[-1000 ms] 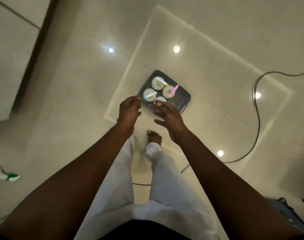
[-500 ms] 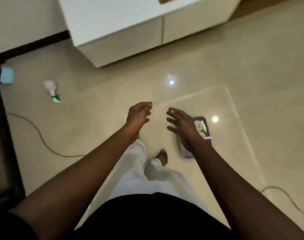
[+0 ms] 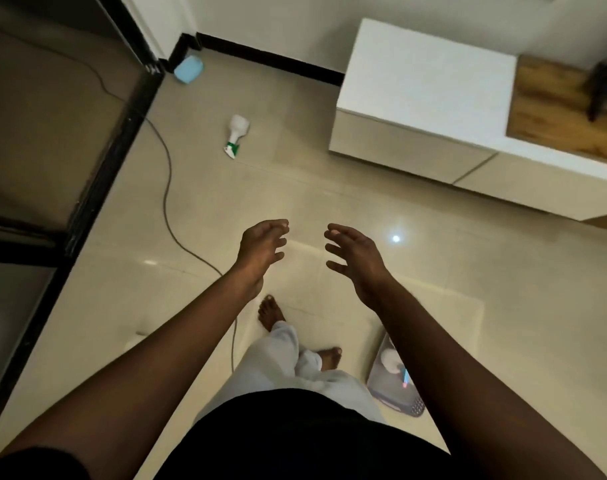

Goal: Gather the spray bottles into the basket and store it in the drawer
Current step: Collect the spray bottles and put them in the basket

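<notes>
You stand on a glossy beige tile floor [image 3: 329,188], with a bright glint of light [image 3: 395,238] just right of your right hand [image 3: 355,261]. Well ahead of that hand, a low white cabinet [image 3: 423,84] stands against a white wall [image 3: 278,19] with black skirting [image 3: 271,58]. Left of your left hand [image 3: 260,251] runs a black frame [image 3: 106,168].

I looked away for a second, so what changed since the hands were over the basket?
The person turned away from the basket, now low on the right of the view, toward the green-nozzled spray bottle lying ahead. The left hand and right hand drew away from the basket and hover in front. Nothing was gripped or released: both hands stay empty, fingers loose. The basket and spray bottle stayed put.
</notes>
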The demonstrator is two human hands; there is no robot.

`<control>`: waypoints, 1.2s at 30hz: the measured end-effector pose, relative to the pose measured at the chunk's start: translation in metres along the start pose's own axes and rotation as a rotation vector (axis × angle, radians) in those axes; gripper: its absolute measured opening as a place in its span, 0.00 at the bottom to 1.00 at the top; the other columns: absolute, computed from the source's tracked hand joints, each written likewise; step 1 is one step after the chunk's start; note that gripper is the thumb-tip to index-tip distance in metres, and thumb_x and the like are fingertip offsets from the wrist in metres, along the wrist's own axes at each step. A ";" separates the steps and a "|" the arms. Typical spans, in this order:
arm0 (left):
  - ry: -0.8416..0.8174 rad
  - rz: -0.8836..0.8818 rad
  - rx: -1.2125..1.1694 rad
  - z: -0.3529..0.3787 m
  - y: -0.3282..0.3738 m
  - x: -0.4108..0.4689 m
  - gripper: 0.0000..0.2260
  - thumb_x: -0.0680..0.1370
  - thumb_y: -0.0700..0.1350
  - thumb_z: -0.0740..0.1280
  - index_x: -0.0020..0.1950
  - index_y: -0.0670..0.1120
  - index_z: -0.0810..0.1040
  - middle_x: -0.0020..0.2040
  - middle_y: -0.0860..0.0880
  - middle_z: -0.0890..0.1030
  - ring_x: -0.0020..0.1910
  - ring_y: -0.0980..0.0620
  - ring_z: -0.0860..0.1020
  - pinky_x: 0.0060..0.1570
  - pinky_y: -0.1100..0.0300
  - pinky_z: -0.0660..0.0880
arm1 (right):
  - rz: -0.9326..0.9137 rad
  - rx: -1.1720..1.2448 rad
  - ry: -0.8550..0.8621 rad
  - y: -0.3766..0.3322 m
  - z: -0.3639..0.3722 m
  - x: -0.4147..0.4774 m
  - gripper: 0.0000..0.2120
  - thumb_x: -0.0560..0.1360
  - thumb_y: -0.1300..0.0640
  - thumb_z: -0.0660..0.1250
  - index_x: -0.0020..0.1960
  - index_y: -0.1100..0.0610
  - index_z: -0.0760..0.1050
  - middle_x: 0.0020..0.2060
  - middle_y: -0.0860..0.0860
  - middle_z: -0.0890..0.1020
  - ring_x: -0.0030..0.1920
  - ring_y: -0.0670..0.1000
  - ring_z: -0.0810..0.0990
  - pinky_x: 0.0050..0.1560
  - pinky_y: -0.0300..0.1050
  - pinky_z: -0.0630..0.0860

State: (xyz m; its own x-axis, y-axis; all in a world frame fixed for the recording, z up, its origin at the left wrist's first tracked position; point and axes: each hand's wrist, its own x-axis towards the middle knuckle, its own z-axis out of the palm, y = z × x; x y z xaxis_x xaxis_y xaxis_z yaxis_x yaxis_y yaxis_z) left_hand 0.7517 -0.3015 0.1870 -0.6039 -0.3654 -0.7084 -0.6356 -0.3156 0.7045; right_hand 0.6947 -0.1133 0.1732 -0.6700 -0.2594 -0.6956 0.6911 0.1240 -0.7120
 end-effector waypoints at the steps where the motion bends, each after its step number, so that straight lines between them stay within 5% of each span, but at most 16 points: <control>1: 0.015 -0.005 -0.020 -0.012 0.005 0.003 0.05 0.82 0.44 0.69 0.54 0.51 0.85 0.65 0.46 0.85 0.65 0.43 0.82 0.65 0.46 0.79 | 0.001 -0.025 -0.012 -0.007 0.012 0.003 0.14 0.82 0.52 0.70 0.67 0.51 0.81 0.64 0.52 0.84 0.66 0.54 0.82 0.58 0.51 0.82; 22: 0.216 -0.009 -0.323 -0.139 0.131 0.121 0.06 0.82 0.44 0.68 0.55 0.51 0.85 0.64 0.45 0.85 0.65 0.43 0.82 0.64 0.47 0.79 | -0.014 -0.416 -0.233 -0.158 0.193 0.160 0.14 0.83 0.51 0.69 0.67 0.51 0.81 0.66 0.55 0.83 0.68 0.57 0.80 0.64 0.57 0.80; 30: 0.350 -0.059 -0.455 -0.152 0.190 0.213 0.11 0.83 0.42 0.67 0.64 0.44 0.84 0.66 0.43 0.84 0.59 0.47 0.82 0.61 0.50 0.79 | -0.016 -0.643 -0.351 -0.240 0.248 0.272 0.14 0.83 0.54 0.69 0.68 0.54 0.81 0.55 0.49 0.82 0.59 0.50 0.80 0.62 0.55 0.81; 36: 0.405 -0.079 -0.532 -0.157 0.231 0.283 0.09 0.84 0.42 0.66 0.60 0.47 0.83 0.65 0.44 0.84 0.63 0.44 0.82 0.67 0.44 0.78 | -0.033 -0.796 -0.419 -0.298 0.294 0.357 0.16 0.83 0.54 0.69 0.69 0.56 0.80 0.55 0.51 0.82 0.57 0.50 0.79 0.58 0.52 0.80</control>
State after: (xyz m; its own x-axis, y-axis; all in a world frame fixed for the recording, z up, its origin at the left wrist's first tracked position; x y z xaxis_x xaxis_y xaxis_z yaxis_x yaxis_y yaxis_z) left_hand 0.5097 -0.6148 0.1560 -0.2713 -0.5903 -0.7602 -0.2840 -0.7056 0.6492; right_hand 0.3293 -0.5247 0.1654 -0.4243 -0.5834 -0.6925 0.1770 0.6966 -0.6953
